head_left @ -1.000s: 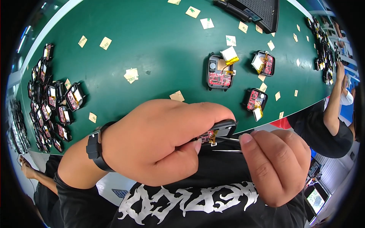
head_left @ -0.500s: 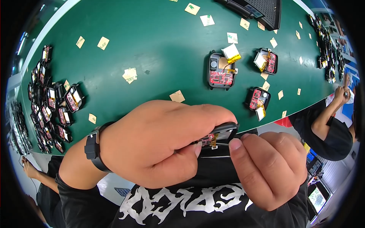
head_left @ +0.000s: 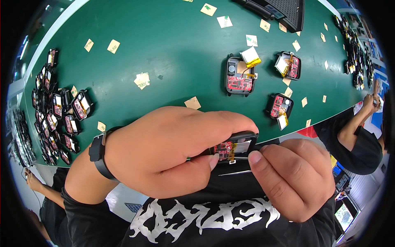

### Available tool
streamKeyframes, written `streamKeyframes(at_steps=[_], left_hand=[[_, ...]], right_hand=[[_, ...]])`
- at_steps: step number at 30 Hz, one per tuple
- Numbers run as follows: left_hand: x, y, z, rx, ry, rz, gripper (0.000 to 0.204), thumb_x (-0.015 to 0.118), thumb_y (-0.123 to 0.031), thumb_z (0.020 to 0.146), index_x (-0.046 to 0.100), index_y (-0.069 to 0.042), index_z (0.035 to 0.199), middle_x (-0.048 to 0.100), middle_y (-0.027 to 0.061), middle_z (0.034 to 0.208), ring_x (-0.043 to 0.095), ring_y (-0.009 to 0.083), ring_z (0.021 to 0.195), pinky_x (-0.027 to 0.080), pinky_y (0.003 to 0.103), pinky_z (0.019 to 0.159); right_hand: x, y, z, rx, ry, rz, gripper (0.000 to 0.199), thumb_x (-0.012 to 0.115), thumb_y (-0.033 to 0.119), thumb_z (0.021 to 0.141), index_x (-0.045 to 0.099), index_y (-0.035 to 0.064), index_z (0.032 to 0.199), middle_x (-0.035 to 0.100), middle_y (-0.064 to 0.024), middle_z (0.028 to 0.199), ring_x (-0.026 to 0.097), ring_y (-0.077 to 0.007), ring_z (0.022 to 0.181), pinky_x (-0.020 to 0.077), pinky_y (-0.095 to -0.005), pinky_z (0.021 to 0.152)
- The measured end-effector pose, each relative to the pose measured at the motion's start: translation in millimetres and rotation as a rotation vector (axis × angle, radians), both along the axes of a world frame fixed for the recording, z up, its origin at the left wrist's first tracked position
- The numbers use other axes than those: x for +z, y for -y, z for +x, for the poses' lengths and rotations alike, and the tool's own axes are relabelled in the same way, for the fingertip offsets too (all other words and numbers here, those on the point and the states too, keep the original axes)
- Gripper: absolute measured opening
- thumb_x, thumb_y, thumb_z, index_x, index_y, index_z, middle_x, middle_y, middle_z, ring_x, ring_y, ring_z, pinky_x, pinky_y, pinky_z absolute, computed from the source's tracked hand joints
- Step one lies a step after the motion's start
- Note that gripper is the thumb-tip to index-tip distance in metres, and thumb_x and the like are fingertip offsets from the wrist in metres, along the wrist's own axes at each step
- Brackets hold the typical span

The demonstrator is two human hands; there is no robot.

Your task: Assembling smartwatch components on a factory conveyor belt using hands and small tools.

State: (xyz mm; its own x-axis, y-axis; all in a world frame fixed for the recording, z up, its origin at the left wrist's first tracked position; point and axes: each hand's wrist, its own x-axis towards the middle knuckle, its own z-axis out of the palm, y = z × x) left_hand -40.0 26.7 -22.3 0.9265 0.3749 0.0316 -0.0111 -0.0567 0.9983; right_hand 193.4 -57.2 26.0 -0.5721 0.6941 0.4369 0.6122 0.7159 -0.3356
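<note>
Between thumb and fingers, my left hand (head_left: 168, 152) grips a small black plastic device housing (head_left: 247, 137). Inside it show a red circuit board (head_left: 223, 150), yellow tape and a pale battery; the hand covers the left part. A little white connector (head_left: 232, 161) sticks out at the board's lower edge. My right hand (head_left: 294, 177) is closed in a pinch on metal tweezers (head_left: 236, 173). One thin prong lies close to the housing's lower edge near the connector, the other points left below it. Whether the tweezers touch the connector I cannot tell.
On the green table lie three opened housings (head_left: 240, 82) with batteries, and scattered tan paper squares (head_left: 192, 103). A pile of housings (head_left: 51, 119) fills the left edge; another pile (head_left: 357, 61) is far right. A black tray-like object (head_left: 288, 14) stands at the back. Other people's arms (head_left: 356, 119) show on both sides.
The housing has tilted so more of the red board shows. The tweezers' lower prong has swung down, away from the other. My right hand has shifted slightly.
</note>
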Motion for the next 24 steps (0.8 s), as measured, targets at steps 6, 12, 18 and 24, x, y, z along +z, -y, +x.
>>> streamKeyframes(at_steps=[6, 12, 18, 24], left_hand=[[-3.0, -1.3, -0.7, -0.026, 0.012, -0.051, 0.059, 0.056, -0.001, 0.08, 0.053, 0.008, 0.139, 0.071, 0.02, 0.113, 0.072, 0.0314, 0.085, 0.056, 0.034, 0.074], [2.6, -0.4, 1.1, -0.036, -0.023, -0.027, 0.059, 0.056, 0.002, 0.079, 0.055, 0.007, 0.137, 0.071, 0.0187, 0.11, 0.07, 0.0306, 0.081, 0.055, 0.034, 0.072], [1.5, 8.0, 6.1, 0.058, -0.008, 0.047, 0.055, 0.056, 0.007, 0.075, 0.062, 0.004, 0.13, 0.072, 0.0149, 0.101, 0.068, 0.03, 0.073, 0.053, 0.034, 0.064], [6.8, 7.3, 6.2, 0.102, -0.062, 0.052, 0.054, 0.055, 0.009, 0.074, 0.065, 0.001, 0.126, 0.071, 0.0117, 0.094, 0.065, 0.0285, 0.068, 0.05, 0.035, 0.058]], right_hand=[[0.9, -3.5, 0.9, 0.025, -0.005, -0.022, 0.032, 0.073, 0.005, 0.059, 0.071, -0.0094, 0.087, 0.064, -0.0128, 0.073, 0.058, -0.0204, 0.055, 0.0408, -0.0276, 0.043], [0.6, -4.6, 7.2, 0.124, 0.054, 0.033, 0.034, 0.072, 0.004, 0.057, 0.07, -0.0114, 0.087, 0.063, -0.0139, 0.074, 0.057, -0.0196, 0.056, 0.0398, -0.0262, 0.042], [22.0, 2.7, -2.5, 0.037, 0.254, 0.008, 0.037, 0.072, 0.007, 0.056, 0.071, -0.0105, 0.089, 0.064, -0.0146, 0.077, 0.057, -0.0203, 0.059, 0.0409, -0.0281, 0.045], [26.0, 15.9, -1.2, -0.167, 0.19, -0.047, 0.039, 0.072, 0.009, 0.056, 0.072, -0.0094, 0.091, 0.066, -0.0158, 0.08, 0.057, -0.022, 0.059, 0.0422, -0.0289, 0.047]])
